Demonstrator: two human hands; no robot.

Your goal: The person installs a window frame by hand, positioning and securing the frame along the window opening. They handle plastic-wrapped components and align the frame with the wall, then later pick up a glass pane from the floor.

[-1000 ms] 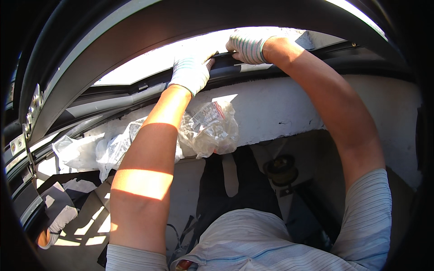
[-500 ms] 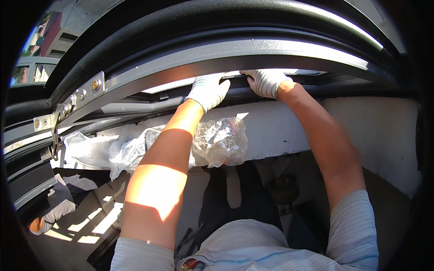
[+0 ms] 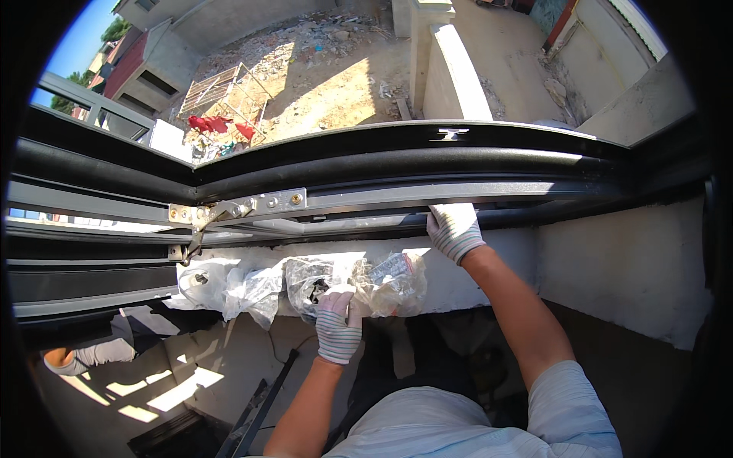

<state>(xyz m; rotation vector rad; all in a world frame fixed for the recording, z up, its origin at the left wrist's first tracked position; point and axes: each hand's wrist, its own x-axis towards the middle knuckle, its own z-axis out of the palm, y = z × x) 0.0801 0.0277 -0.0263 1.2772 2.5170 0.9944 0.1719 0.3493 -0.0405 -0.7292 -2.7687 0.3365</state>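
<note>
Both my hands wear white striped knit gloves. My right hand [image 3: 456, 231] grips the lower edge of the dark metal window sash [image 3: 397, 195], its fingertips hidden behind the rail. Lower and to the left, my left hand [image 3: 338, 327] is at a clear plastic bag [image 3: 304, 276] with small black pieces inside. Its fingers reach over the bag, with the thumb held apart, and nothing shows in its grasp. Against that bag's right side lies another crinkled clear bag [image 3: 397, 282]. A metal hinge arm [image 3: 221, 211] joins the sash to the frame at the left.
More plastic bags [image 3: 256, 290] lie along the white sill [image 3: 496, 256]. Beyond the window is a rubble-strewn yard with a wall [image 3: 458, 72]. At lower left, another person's sleeved arm [image 3: 95, 355] shows. Dark metal bars [image 3: 259, 404] stand below the sill.
My left hand has left the sash and come down to the bag on the sill. My right hand stays at the sash. The view has tilted up, bringing the yard into sight.
</note>
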